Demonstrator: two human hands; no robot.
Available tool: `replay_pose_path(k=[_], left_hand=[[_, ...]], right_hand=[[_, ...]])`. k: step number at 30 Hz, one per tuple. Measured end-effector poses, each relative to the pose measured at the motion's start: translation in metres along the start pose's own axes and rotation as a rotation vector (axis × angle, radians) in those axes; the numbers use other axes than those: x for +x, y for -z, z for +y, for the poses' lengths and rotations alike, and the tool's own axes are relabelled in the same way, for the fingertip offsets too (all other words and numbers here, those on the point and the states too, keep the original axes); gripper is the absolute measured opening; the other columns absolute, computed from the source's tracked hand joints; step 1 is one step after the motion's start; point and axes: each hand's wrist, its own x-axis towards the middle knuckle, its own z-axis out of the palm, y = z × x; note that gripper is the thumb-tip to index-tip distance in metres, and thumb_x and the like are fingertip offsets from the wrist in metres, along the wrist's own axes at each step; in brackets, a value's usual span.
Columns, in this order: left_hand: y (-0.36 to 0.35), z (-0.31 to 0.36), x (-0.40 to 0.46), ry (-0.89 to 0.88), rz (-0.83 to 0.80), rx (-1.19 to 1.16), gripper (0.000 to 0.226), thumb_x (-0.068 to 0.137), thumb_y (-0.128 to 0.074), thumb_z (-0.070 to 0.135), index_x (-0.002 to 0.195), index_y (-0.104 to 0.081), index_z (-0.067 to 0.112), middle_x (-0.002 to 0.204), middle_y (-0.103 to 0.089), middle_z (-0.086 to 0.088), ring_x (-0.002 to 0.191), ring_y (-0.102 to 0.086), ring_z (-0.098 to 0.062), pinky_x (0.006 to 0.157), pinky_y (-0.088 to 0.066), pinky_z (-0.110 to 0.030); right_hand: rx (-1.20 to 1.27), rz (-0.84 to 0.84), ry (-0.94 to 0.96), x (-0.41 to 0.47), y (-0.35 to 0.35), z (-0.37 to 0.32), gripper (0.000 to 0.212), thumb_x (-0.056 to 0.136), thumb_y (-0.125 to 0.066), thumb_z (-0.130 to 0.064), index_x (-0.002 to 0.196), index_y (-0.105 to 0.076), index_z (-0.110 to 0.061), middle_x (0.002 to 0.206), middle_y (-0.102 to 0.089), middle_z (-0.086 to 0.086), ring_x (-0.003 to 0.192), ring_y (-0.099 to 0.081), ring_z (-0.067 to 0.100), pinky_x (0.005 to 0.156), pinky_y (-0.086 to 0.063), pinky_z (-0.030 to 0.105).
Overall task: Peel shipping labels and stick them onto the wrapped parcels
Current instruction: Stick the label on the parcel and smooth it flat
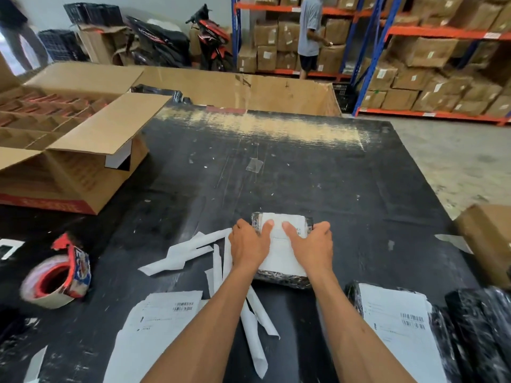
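Both hands (279, 244) press label (282, 252) onto parcel (282, 280).

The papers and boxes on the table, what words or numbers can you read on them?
No text here is clear enough to quote.
Label on the held parcel: print blurred.
Label sheets: barcode shows, words too small.
Labelled parcel: barcode shows, words too small.
Tape roll: print blurred.
Open carton: red print unreadable.
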Motion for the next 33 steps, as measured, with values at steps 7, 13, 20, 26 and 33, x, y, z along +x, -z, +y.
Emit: replay_pose_path(k=[7, 13, 20, 26, 33], left_hand=[[0.001, 0.002, 0.003, -0.099, 0.065, 0.122, 0.041, 0.106, -0.039, 0.037, 0.115, -0.054, -0.001, 0.120, -0.061, -0.019, 0.112, -0.056, -0.037, 0.086, -0.043, -0.043], [0.004, 0.016, 0.016, 0.065, -0.086, 0.180, 0.084, 0.095, -0.026, 0.072, 0.131, -0.048, 0.000, 0.133, -0.059, -0.019, 0.121, -0.056, -0.037, 0.094, -0.043, -0.043], [0.009, 0.020, 0.010, 0.069, -0.046, 0.152, 0.071, 0.104, -0.018, 0.058, 0.126, -0.055, 0.001, 0.128, -0.062, -0.020, 0.118, -0.058, -0.037, 0.090, -0.043, -0.041], [0.012, 0.001, -0.007, -0.045, -0.088, -0.158, 0.071, 0.082, -0.037, 0.074, 0.100, -0.065, 0.011, 0.107, -0.064, -0.012, 0.100, -0.063, -0.032, 0.091, -0.052, -0.046], [0.041, 0.055, -0.024, -0.192, -0.040, -0.244, 0.042, 0.099, -0.049, 0.048, 0.106, -0.063, 0.010, 0.114, -0.056, -0.011, 0.091, -0.060, -0.025, 0.079, -0.046, -0.034]], right_hand=[[-0.038, 0.086, 0.033, 0.008, 0.002, 0.003, 0.032, 0.107, -0.040, -0.036, 0.102, -0.049, -0.006, 0.108, -0.061, 0.014, 0.105, -0.056, 0.036, 0.082, -0.044, 0.044], [-0.137, -0.019, -0.121, 0.016, -0.001, -0.016, 0.086, 0.091, -0.041, -0.075, 0.138, -0.036, -0.003, 0.142, -0.049, 0.019, 0.129, -0.050, 0.039, 0.096, -0.042, 0.046], [-0.154, 0.040, -0.121, 0.029, 0.003, -0.014, 0.056, 0.109, -0.022, -0.043, 0.133, -0.051, -0.002, 0.133, -0.060, 0.023, 0.122, -0.056, 0.042, 0.098, -0.043, 0.048], [0.353, -0.087, -0.091, -0.005, 0.016, 0.022, 0.029, 0.100, -0.055, -0.039, 0.119, -0.064, -0.019, 0.115, -0.070, -0.001, 0.109, -0.064, 0.021, 0.091, -0.051, 0.037], [0.516, 0.000, 0.014, -0.017, 0.056, -0.002, 0.028, 0.099, -0.058, -0.035, 0.099, -0.072, -0.010, 0.084, -0.071, -0.002, 0.076, -0.059, 0.011, 0.071, -0.049, 0.032]])
